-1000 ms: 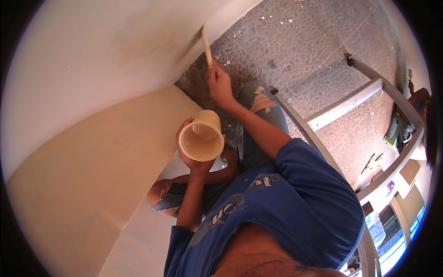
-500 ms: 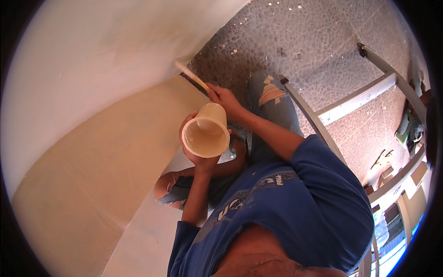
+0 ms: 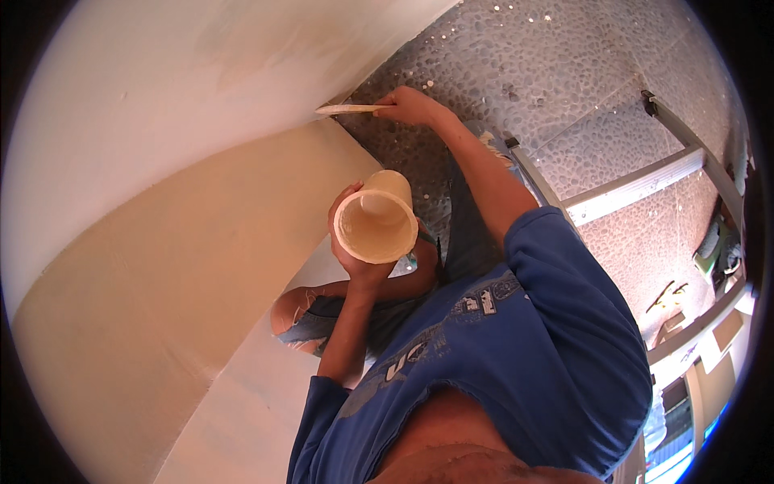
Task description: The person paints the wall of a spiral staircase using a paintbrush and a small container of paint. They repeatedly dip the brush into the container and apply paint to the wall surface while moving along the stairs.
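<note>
My left hand [image 3: 343,239] is wrapped round a cream-coloured tub [image 3: 393,181], its open mouth tilted toward me. The inside is coated with pale paint; how much it holds is hard to tell. Farther out, my right hand [image 3: 409,106] is closed on a paintbrush [image 3: 352,109], seen edge-on. The brush points left, its tip at or very near the seam where the white wall [image 3: 153,89] meets the tan surface [image 3: 177,242]. Whether the bristles touch is unclear.
A metal ladder [image 3: 637,185] stands to the right on the pebbled floor [image 3: 548,73], which carries pale paint specks. My bent legs are folded close beneath the tub. Assorted items [image 3: 717,250] sit near the right rim.
My right hand has moved farther out, turning the brush from slanted to nearly level along the seam. The tub and left hand have shifted slightly right in view.
</note>
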A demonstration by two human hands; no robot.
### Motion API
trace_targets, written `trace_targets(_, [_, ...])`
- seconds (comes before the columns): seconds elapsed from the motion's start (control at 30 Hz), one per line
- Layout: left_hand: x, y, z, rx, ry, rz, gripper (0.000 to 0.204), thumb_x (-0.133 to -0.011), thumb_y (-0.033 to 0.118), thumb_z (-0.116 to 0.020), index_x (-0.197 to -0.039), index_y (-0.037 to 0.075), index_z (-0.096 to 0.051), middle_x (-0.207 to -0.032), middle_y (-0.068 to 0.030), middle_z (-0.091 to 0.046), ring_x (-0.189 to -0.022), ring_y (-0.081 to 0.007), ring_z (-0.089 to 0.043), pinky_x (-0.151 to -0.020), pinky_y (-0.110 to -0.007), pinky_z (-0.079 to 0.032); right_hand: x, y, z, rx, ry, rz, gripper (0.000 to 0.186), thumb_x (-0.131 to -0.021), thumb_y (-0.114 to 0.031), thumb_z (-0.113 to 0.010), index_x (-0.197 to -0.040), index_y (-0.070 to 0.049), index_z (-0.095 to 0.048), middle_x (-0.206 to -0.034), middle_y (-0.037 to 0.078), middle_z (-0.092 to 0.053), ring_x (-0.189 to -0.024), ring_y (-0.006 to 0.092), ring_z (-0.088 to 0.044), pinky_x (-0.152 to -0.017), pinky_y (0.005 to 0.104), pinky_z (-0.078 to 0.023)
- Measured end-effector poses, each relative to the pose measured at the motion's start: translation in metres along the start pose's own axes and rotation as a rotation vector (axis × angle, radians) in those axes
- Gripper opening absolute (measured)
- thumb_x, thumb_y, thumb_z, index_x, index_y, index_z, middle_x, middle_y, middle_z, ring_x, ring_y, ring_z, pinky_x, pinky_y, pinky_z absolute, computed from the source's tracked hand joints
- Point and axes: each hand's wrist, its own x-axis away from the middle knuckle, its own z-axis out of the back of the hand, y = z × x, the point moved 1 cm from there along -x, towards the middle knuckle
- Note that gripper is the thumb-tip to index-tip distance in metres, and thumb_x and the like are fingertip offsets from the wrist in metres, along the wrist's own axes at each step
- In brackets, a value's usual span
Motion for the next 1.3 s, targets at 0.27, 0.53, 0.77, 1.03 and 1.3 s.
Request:
trace_targets(0.27, [-0.002,0.001,-0.003,-0.01,-0.007,0.01,0.098,-0.063,0.021,-0.1,-0.139,0.0,-0.041,-0.138,-0.016,-0.056,-0.127,-0.0283,-0.057,-0.107,-0.041,-0.048,-0.024,-0.008,-0.002,0.151,0.04,0.104,0.035,-0.097,-0.032,-0.066,-0.122,-0.01,-0.073,-0.081,0.015,-0.072,-0.069,0.0236,-0.064,-0.068,0.0397,-0.052])
trace_targets(0.53, [-0.001,-0.004,-0.005,-0.021,-0.003,-0.003,0.098,-0.064,0.02,-0.099,-0.14,-0.001,-0.041,-0.14,-0.0165,-0.055,-0.127,-0.028,-0.057,-0.107,-0.041,-0.049,0.021,0.023,0.04,0.017,0.288,0.006,0.037,-0.099,-0.035,-0.067,-0.125,-0.009,-0.072,-0.074,0.01,-0.066,-0.067,0.0164,-0.057,-0.066,0.0357,-0.049])
trace_targets(0.77, [-0.002,-0.008,-0.004,0.05,-0.002,-0.015,0.095,-0.065,0.019,-0.099,-0.139,0.0,-0.042,-0.141,-0.0162,-0.054,-0.126,-0.0268,-0.058,-0.105,-0.04,-0.051,0.03,0.038,0.093,-0.016,0.351,-0.078,0.039,-0.101,-0.037,-0.067,-0.125,-0.008,-0.073,-0.069,-0.004,-0.055,-0.064,0.0077,-0.047,-0.059,0.03,-0.041])
trace_targets(1.03, [-0.001,-0.01,-0.001,0.034,0.005,-0.011,0.094,-0.065,0.018,-0.098,-0.14,0.0,-0.043,-0.14,-0.0161,-0.055,-0.125,-0.0269,-0.058,-0.104,-0.041,-0.052,0.05,0.053,0.138,-0.005,0.502,-0.17,0.043,-0.097,-0.044,-0.068,-0.124,-0.012,-0.074,-0.08,0.005,-0.07,-0.076,0.0145,-0.061,-0.073,0.0339,-0.05])
trace_targets(1.3, [-0.003,-0.008,-0.003,0.064,-0.012,-0.016,0.094,-0.064,0.016,-0.099,-0.139,-0.001,-0.046,-0.139,-0.0159,-0.055,-0.125,-0.0264,-0.058,-0.106,-0.041,-0.05,0.065,0.07,0.177,0.008,0.654,-0.211,0.046,-0.097,-0.045,-0.068,-0.126,-0.01,-0.073,-0.093,0.008,-0.075,-0.085,0.0147,-0.064,-0.081,0.0334,-0.051])
